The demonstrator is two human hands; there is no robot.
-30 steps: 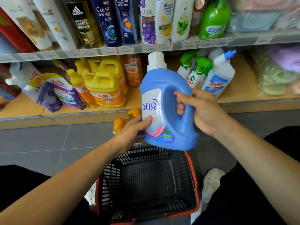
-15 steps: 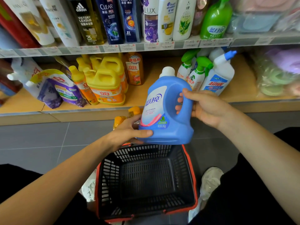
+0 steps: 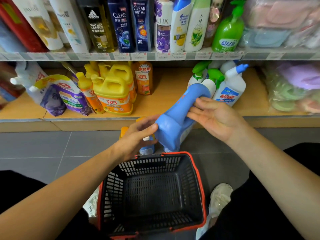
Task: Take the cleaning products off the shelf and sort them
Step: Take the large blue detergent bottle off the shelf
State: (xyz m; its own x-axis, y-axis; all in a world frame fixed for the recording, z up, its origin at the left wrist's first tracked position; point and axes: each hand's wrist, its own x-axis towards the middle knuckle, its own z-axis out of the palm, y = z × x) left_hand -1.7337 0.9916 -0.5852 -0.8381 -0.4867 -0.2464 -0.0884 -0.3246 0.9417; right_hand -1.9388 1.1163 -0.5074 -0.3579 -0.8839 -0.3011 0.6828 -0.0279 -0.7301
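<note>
The blue detergent bottle is off the shelf, tipped between both hands above the floor; left hand cups its base, right hand loosely grips its handle; the basket is empty (yellow jugs and spray bottles remain shelved).

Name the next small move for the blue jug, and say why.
Probably lower the blue jug into the basket: both the left hand and the right hand hold it tilted just beyond the far rim, and the basket shows nothing inside.

blue jug between both hands, above basket
</note>
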